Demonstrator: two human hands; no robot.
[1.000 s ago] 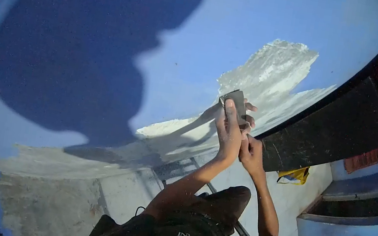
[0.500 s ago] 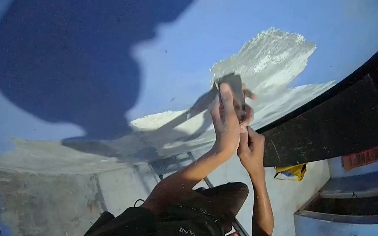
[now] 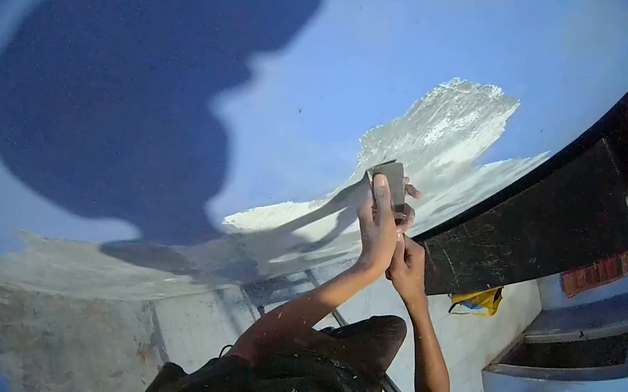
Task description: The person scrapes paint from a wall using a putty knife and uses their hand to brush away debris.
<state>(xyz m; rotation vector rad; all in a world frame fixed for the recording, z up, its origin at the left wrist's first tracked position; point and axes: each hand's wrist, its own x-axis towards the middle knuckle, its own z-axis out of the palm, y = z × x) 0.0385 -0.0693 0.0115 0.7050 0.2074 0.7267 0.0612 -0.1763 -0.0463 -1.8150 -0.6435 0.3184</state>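
Note:
My left hand (image 3: pixel 379 235) is closed around a flat dark grey piece of sandpaper (image 3: pixel 393 180), thumb along its face and fingers round the far edge. The sandpaper is against or very near a rough white and grey filler patch (image 3: pixel 444 126) on the blue wall; contact cannot be made out. Just below, my right hand (image 3: pixel 407 270) is closed beside the heel of my left hand. Whatever its fingers grip, if anything, is hidden.
A dark board (image 3: pixel 531 222) juts out on the right, close to my right hand. Beyond it are a yellow bag (image 3: pixel 478 300) and a recessed opening (image 3: pixel 573 349). Bare grey wall (image 3: pixel 70 338) shows at lower left. My shadow (image 3: pixel 118 83) covers much of the blue wall.
The view has tilted, so the wall patch appears lower. Both hands and the sandpaper have moved slightly down relative to the patch. The hold on the sandpaper is the same.

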